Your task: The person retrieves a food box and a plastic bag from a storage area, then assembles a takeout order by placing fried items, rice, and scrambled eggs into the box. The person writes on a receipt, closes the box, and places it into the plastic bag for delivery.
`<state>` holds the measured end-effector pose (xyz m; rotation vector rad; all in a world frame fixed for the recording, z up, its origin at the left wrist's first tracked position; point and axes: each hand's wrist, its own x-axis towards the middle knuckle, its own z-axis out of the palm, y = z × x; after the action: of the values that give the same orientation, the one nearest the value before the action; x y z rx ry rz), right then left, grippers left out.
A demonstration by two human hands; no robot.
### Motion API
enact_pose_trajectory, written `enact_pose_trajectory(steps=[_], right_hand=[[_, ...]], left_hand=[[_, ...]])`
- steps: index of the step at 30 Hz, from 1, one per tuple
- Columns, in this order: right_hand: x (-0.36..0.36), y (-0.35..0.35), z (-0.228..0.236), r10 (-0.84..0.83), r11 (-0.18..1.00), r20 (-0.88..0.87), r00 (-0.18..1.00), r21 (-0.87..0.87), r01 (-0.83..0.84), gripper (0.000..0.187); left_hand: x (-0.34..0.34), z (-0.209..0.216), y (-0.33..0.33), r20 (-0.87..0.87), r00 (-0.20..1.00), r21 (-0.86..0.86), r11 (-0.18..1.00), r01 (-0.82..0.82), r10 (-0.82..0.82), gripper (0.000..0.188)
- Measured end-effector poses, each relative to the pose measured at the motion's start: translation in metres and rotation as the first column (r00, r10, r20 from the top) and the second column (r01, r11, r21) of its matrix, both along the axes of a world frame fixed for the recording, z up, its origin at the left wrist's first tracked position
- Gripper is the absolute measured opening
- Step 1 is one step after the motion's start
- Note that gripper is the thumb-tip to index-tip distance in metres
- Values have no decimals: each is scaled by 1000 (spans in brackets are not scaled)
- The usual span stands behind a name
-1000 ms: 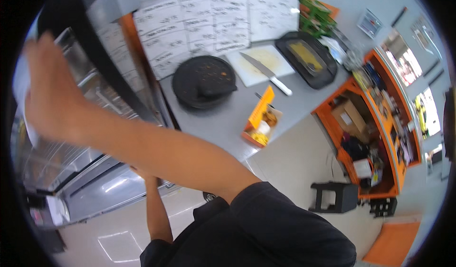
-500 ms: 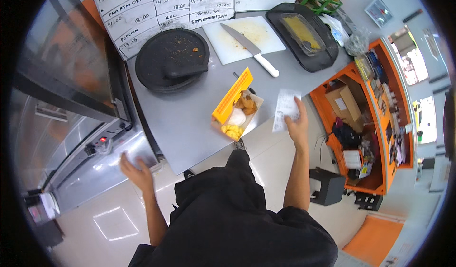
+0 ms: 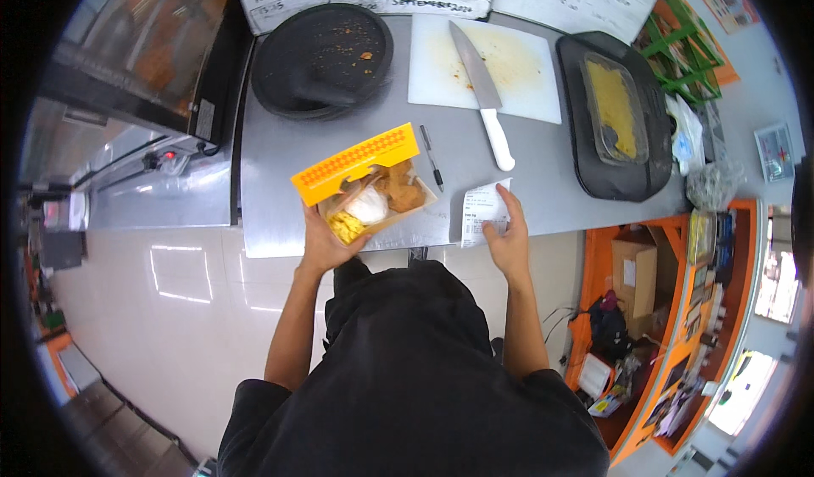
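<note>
A takeaway box (image 3: 354, 163) with a raised yellow lid stands at the table's near edge. In it lie brown fried pieces (image 3: 400, 187), a round white bundle (image 3: 367, 206) and yellow crumbly food (image 3: 344, 227). My left hand (image 3: 324, 244) grips the box by its near left corner, thumb along the front. Between the thumb and fingers of my right hand (image 3: 511, 241) is a printed paper receipt (image 3: 480, 210), held over the table's front edge. A black pen (image 3: 432, 156) lies just behind the box.
A white-handled knife (image 3: 481, 74) rests across a white cutting board (image 3: 530, 61). Left of it is a round black pan (image 3: 297, 61); right, a black tray (image 3: 585, 163) carries a clear tub of yellow food (image 3: 615, 108). Orange shelving (image 3: 585, 248) stands at the right, a glass-sided cabinet (image 3: 170, 36) at the left.
My left hand, empty and off to the left before, has taken hold of the box. The view has turned; the receipt is still in my right hand.
</note>
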<state>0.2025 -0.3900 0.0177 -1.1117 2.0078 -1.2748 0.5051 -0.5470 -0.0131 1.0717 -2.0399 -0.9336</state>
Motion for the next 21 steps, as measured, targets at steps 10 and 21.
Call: enact_pose_trajectory(steps=[10,21], right_hand=[[68,-78,14,471,878,-150,869,168,-448,61],[65,-92,-11,377,904,-423,824,364,-227,43]], left_hand=[[81,20,-28,127,912,-323,886,-334,390,107],[-67,2,23,441,895,-245,950,195,-70,57]])
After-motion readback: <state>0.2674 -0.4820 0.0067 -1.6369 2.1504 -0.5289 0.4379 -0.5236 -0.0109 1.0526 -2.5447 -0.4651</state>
